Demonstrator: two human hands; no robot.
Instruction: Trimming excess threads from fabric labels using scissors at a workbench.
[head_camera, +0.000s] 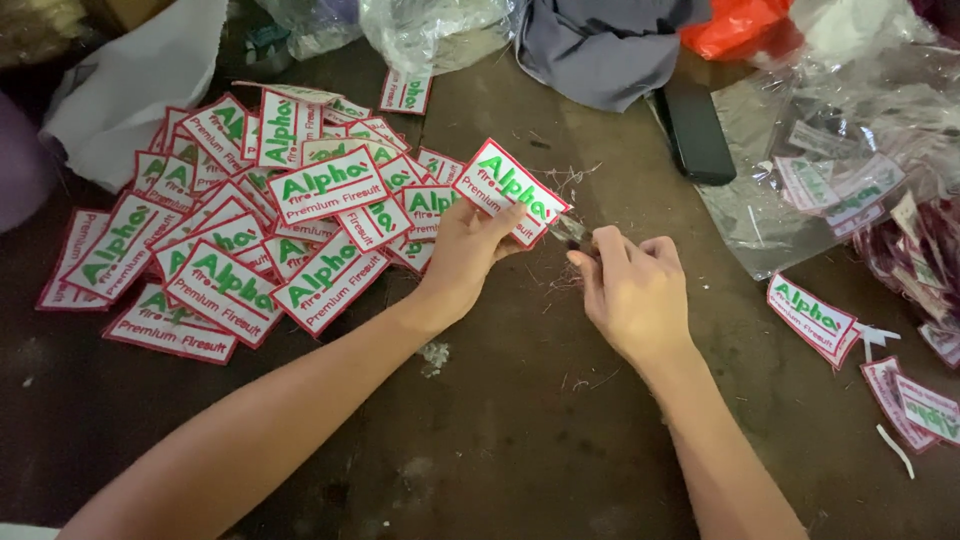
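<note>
My left hand (465, 250) holds a white rectangular embroidered patch (505, 185) with a red border and green lettering, tilted above the dark table. My right hand (630, 290) is closed around a small metal cutting tool (570, 232) whose tip touches the patch's lower right edge. Loose thread trimmings (560, 280) lie beneath both hands.
A big heap of matching patches (230, 220) covers the table's left. More patches (810, 318) lie at right beside a clear plastic bag (820, 180) holding others. A black flat case (695, 130), grey cloth (600, 45), orange bag (735, 25) and white sheet (130, 90) line the back.
</note>
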